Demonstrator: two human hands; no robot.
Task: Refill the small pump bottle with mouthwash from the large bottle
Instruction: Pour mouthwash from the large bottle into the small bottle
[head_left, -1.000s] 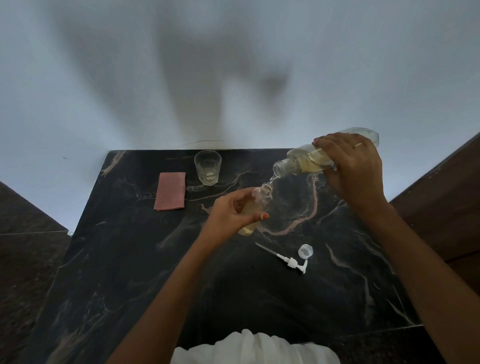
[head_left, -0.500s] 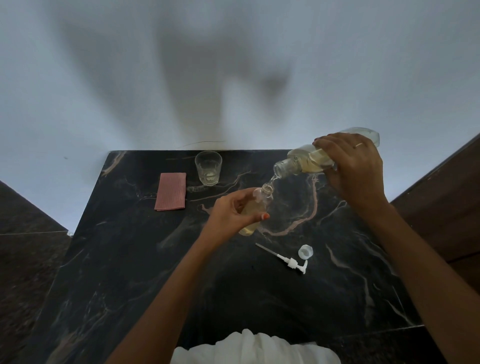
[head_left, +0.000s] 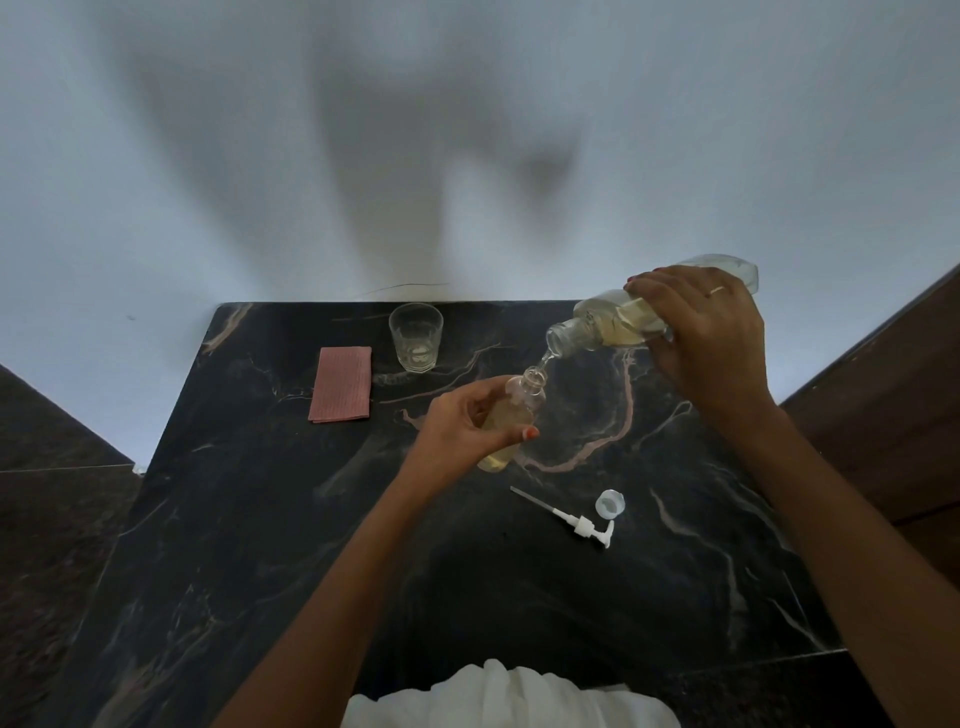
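Note:
My left hand (head_left: 467, 423) grips the small clear bottle (head_left: 519, 402), tilted, with pale yellow liquid inside and its open neck pointing up and to the right. My right hand (head_left: 701, 332) holds the large clear bottle (head_left: 608, 325) tipped nearly flat above it. A thin stream of mouthwash runs from the large bottle's mouth into the small bottle's neck. The white pump head (head_left: 576, 522) with its long tube lies on the dark marble table (head_left: 260, 519), to the right of my left arm. A clear round cap (head_left: 609, 504) lies beside the pump head.
An empty drinking glass (head_left: 415, 336) stands at the table's back edge, a folded pink cloth (head_left: 341, 383) to its left. A white wall rises behind the table. Dark stone floor lies on the left, brown wooden furniture (head_left: 893, 395) on the right.
Almost nothing has moved. Both hands keep their bottles in the same pouring pose while the stream goes on running into the small bottle.

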